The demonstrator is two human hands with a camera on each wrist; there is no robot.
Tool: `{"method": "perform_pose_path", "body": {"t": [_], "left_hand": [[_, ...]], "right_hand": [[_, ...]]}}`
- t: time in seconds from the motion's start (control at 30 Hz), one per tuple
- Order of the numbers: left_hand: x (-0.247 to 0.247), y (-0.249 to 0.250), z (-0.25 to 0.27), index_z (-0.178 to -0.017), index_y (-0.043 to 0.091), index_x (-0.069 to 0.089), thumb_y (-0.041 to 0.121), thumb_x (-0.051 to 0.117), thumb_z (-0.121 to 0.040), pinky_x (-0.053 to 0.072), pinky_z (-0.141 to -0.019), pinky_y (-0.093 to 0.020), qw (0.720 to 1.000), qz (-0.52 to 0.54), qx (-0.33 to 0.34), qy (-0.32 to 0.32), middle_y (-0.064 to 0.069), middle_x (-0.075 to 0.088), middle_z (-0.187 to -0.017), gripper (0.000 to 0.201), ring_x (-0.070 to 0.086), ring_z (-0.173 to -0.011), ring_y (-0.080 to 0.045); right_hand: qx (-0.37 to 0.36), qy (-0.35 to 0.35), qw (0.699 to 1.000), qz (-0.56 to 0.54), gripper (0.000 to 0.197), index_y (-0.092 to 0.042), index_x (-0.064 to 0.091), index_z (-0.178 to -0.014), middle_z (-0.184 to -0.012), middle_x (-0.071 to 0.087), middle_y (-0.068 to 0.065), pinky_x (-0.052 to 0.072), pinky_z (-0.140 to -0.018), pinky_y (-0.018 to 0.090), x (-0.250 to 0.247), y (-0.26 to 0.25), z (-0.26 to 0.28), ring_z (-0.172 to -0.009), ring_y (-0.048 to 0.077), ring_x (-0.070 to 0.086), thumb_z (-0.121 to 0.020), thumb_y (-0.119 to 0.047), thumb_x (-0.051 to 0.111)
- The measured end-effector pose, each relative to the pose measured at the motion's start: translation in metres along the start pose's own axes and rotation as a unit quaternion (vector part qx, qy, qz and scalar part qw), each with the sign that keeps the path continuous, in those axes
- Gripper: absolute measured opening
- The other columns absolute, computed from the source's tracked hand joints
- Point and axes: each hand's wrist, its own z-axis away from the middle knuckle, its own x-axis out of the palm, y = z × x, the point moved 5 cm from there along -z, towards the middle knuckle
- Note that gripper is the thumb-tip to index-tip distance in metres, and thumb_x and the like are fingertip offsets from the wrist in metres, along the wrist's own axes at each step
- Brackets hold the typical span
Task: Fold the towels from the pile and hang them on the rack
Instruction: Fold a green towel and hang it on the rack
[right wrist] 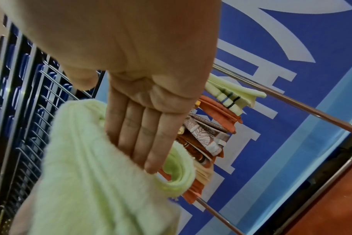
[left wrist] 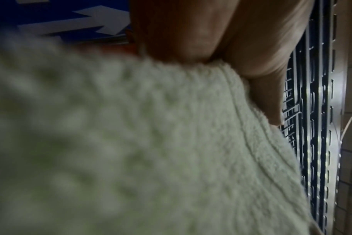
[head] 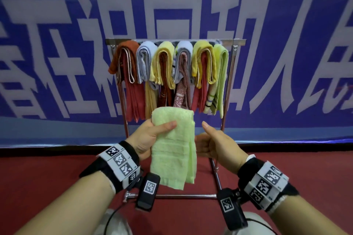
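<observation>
My left hand (head: 152, 133) holds a folded light green towel (head: 173, 147) up in front of the rack, thumb across its front and fingers behind. The towel hangs from that grip, its fold at the top. It fills the left wrist view as a blurred towel (left wrist: 151, 143) under my left fingers (left wrist: 211, 39). My right hand (head: 206, 139) is at the towel's right edge with the thumb raised. In the right wrist view its straight fingers (right wrist: 141, 135) lie against the towel (right wrist: 86, 174). Beyond stands the metal rack (head: 236, 41).
Several folded towels (head: 168, 63) in rust, blue, yellow and green crowd the rack's top bars, with a bare stretch at the right end. The rack's base bar (head: 183, 195) lies on the red floor (head: 47, 173). A blue banner (head: 57, 63) hangs behind. A wire grid (right wrist: 30, 95) stands nearby.
</observation>
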Motion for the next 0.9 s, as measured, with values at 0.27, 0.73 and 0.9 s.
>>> {"method": "perform_pose_path", "body": {"t": [0.27, 0.73, 0.9], "left_hand": [[0.042, 0.014, -0.028, -0.119, 0.000, 0.068, 0.009, 0.070, -0.083, 0.057, -0.092, -0.049, 0.996, -0.070, -0.008, -0.053, -0.025, 0.069, -0.120, 0.037, 0.069, -0.107, -0.037], [0.118, 0.024, -0.114, -0.120, 0.001, 0.067, 0.017, 0.070, -0.086, 0.059, -0.090, -0.043, 0.985, -0.109, -0.027, -0.131, -0.021, 0.071, -0.116, 0.038, 0.071, -0.104, -0.033], [0.146, 0.038, -0.154, -0.125, 0.003, 0.065, 0.012, 0.069, -0.090, 0.057, -0.094, -0.045, 0.981, -0.129, 0.002, -0.145, -0.022, 0.069, -0.120, 0.036, 0.068, -0.110, -0.035]], "right_hand": [[0.006, -0.037, 0.998, -0.041, 0.078, -0.015, 0.067, -0.130, -0.125, 0.072, 0.007, 0.050, -0.104, 0.045, -0.016, -0.024, 0.001, -0.120, 0.027, 0.066, -0.088, -0.073, 0.036], [-0.087, 0.118, 0.989, -0.033, 0.040, -0.005, 0.067, -0.124, -0.118, 0.074, 0.013, 0.055, -0.100, 0.043, -0.095, -0.080, -0.017, -0.110, 0.026, 0.072, -0.103, -0.036, 0.053], [-0.100, 0.154, 0.979, -0.084, 0.043, 0.000, 0.067, -0.124, -0.117, 0.073, 0.020, 0.051, -0.104, 0.051, -0.123, -0.103, -0.035, -0.111, 0.033, 0.070, -0.104, -0.034, 0.052]]}}
